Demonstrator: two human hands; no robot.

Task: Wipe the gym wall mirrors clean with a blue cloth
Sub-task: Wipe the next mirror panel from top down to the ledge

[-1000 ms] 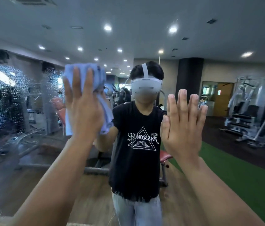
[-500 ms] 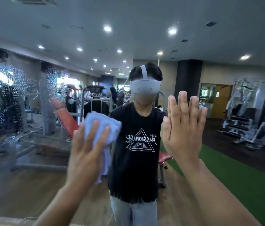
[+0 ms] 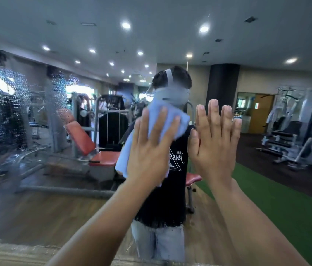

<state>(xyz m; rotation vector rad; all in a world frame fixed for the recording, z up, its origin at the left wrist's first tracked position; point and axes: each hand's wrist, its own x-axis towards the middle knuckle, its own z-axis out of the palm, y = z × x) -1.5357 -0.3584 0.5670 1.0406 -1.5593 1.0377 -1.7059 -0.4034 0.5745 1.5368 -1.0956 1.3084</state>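
1. Two flat hands meet the large glass wall mirror [image 3: 36, 208]: left hand [image 3: 147, 150], fingers straight, presses the crumpled blue cloth [image 3: 162, 120] mid-mirror; right hand [image 3: 214, 150] braces empty beside.
2. Mid-wipe; next, likely sweep toward water droplets [image 3: 3, 112] at mirror's left.

The wall mirror [image 3: 170, 35] bears droplets [image 3: 7, 112] at left and the blue cloth [image 3: 157, 121] midway.

Left hand [image 3: 148, 150] presses blue cloth [image 3: 162, 120] flat on mirror [image 3: 36, 131]; right hand [image 3: 215, 144] flat beside.

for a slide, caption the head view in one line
Left hand presses a blue cloth to the gym mirror, right hand open beside it.
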